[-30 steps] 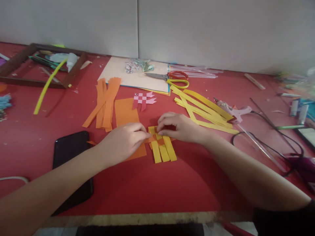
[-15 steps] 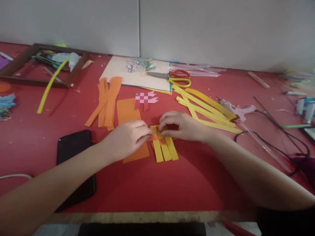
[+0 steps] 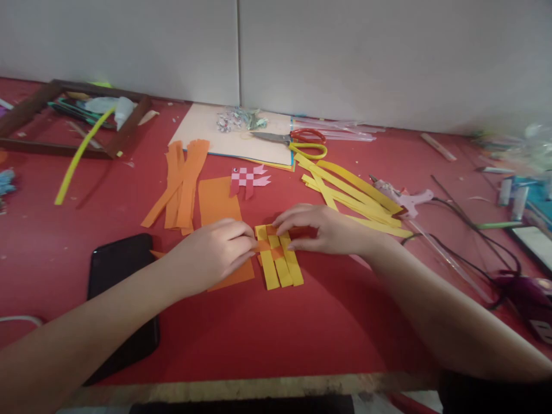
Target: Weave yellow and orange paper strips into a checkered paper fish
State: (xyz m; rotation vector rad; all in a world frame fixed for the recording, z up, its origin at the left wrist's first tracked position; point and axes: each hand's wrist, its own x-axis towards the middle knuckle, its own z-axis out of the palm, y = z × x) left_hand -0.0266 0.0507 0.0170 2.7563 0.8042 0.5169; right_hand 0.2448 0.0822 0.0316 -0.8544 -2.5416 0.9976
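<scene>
Forearms (image 3: 129, 310) angle inward over desk (image 3: 267, 339); left hand (image 3: 218, 250) pinches orange strip (image 3: 263, 246); right hand (image 3: 325, 230), curved, thumb parted, touches interlaced yellow strips (image 3: 283, 273).

A smooth pale-grey wall (image 3: 366, 63), divided by a narrow vertical seam (image 3: 237, 52), was seen behind a broad red tabletop (image 3: 276, 339). The tabletop was bordered along its near side by a worn, stained, pale-brown edge (image 3: 241, 388). Soft shadows were cast across the red surface by muted light.
</scene>
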